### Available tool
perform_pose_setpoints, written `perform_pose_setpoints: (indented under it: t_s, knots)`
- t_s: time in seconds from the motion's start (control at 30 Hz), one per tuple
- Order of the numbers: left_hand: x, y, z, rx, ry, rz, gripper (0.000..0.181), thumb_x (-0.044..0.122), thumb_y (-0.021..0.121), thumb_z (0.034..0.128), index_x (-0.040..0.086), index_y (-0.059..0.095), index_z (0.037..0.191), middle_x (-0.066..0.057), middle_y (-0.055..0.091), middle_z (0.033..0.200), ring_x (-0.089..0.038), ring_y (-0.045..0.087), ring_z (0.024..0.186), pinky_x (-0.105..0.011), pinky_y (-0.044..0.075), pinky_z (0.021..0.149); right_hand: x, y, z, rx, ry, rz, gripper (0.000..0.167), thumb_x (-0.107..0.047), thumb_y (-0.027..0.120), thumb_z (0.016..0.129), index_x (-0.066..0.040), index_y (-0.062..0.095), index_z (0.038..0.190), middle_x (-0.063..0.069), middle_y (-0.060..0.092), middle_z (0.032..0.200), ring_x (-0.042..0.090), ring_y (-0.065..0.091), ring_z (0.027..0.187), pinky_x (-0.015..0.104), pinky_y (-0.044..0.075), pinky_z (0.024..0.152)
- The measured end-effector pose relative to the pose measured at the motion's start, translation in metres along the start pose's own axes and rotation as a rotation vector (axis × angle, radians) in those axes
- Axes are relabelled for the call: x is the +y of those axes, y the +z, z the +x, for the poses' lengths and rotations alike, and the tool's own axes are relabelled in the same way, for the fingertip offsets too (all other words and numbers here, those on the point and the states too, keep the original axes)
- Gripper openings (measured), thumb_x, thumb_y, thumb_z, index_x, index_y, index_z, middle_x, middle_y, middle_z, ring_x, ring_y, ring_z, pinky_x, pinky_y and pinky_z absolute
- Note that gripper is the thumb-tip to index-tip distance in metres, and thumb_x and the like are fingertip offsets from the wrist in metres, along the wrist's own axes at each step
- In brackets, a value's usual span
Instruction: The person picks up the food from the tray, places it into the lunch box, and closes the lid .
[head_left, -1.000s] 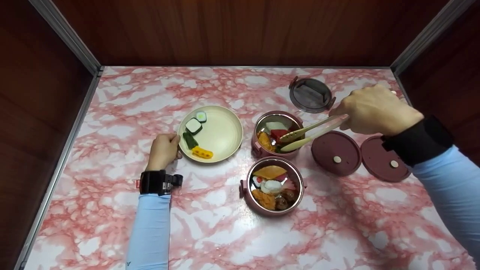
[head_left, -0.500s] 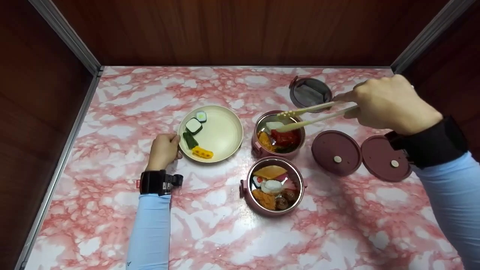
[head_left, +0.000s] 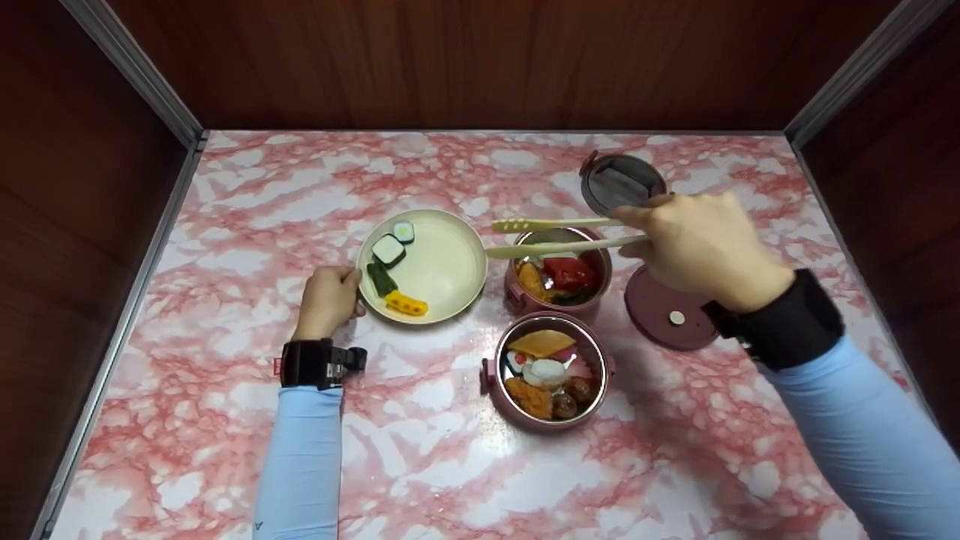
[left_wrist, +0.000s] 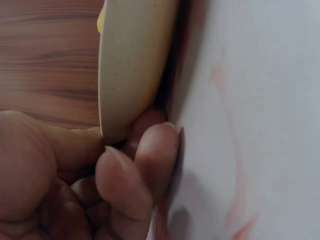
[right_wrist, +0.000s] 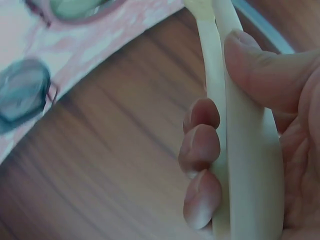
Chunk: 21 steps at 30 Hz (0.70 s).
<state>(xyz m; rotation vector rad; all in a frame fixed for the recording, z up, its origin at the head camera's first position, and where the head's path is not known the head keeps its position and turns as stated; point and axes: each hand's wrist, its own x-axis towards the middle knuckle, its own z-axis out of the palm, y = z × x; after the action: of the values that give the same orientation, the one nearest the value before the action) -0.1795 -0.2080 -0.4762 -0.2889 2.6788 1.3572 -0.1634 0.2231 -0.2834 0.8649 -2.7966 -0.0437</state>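
Observation:
My left hand (head_left: 328, 301) pinches the left rim of a cream plate (head_left: 450, 270); in the left wrist view its thumb is at the rim and fingers are beneath. Along the plate's left side lie two sushi roll pieces (head_left: 388, 250), a dark green piece (head_left: 382, 279) and a yellow piece (head_left: 406, 303). My right hand (head_left: 701, 251) holds cream tongs (head_left: 547, 223), their tips apart with nothing seen between them. Those tips hover between the plate and the far pink lunch container (head_left: 546, 304), which holds red, orange and white toy food. The right wrist view shows fingers wrapped around the tongs' handles (right_wrist: 252, 165).
A near pink container (head_left: 551, 425) with several food pieces stands in front of the far one. A maroon lid (head_left: 660, 307) lies to the right, partly under the right arm. A dark translucent lid (head_left: 621, 184) sits behind. Wood-grained walls (head_left: 480, 67) border the table.
The right hand has lifted the tongs out of the far container and moved them left, towards the plate. The second maroon lid is now hidden by the right arm. The left hand stays put.

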Motion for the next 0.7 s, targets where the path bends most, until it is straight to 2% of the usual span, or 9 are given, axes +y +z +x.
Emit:
perform_pose_setpoints:
  t_s: [0.3,0.43,0.6,0.7]
  knots:
    - [-0.001,0.000,0.001,0.000,-0.009,-0.007,0.033,0.022,0.047,0.1057,0.001,0.067,0.122,-0.011,0.064,0.068,-0.016,0.063,0.052,-0.024,0.046,0.046,-0.041,0.032,0.009,0.025,-0.065,0.084,0.034,-0.028,0.080,0.082,-0.022,0.072,0.114,0.002,0.060,0.067,0.025,0.052,0.048,0.041,0.033,0.037]
    - [-0.001,0.001,0.001,0.009,-0.004,-0.006,0.032,0.021,0.047,0.1053,0.002,0.069,0.119,-0.012,0.065,0.067,-0.017,0.063,0.052,-0.024,0.046,0.046,-0.058,0.044,0.015,-0.023,-0.075,0.143,0.034,-0.021,0.080,0.082,-0.021,0.071,0.115,0.003,0.061,0.070,0.027,0.054,0.051,0.042,0.038,0.038]
    - [-0.001,0.001,0.001,0.011,0.000,-0.012,0.032,0.020,0.048,0.1050,0.002,0.070,0.117,-0.013,0.066,0.067,-0.018,0.063,0.052,-0.025,0.046,0.045,-0.077,0.055,0.020,-0.079,-0.097,0.229,0.034,-0.020,0.079,0.084,-0.015,0.068,0.116,0.006,0.063,0.080,0.032,0.063,0.066,0.050,0.051,0.050]
    - [-0.001,0.001,0.001,0.006,-0.004,-0.015,0.031,0.020,0.047,0.1051,0.001,0.069,0.117,-0.012,0.065,0.066,-0.018,0.063,0.052,-0.025,0.046,0.045,-0.085,0.058,0.023,-0.138,-0.105,0.275,0.035,-0.014,0.078,0.084,-0.012,0.066,0.117,0.006,0.064,0.083,0.032,0.065,0.073,0.050,0.054,0.058]
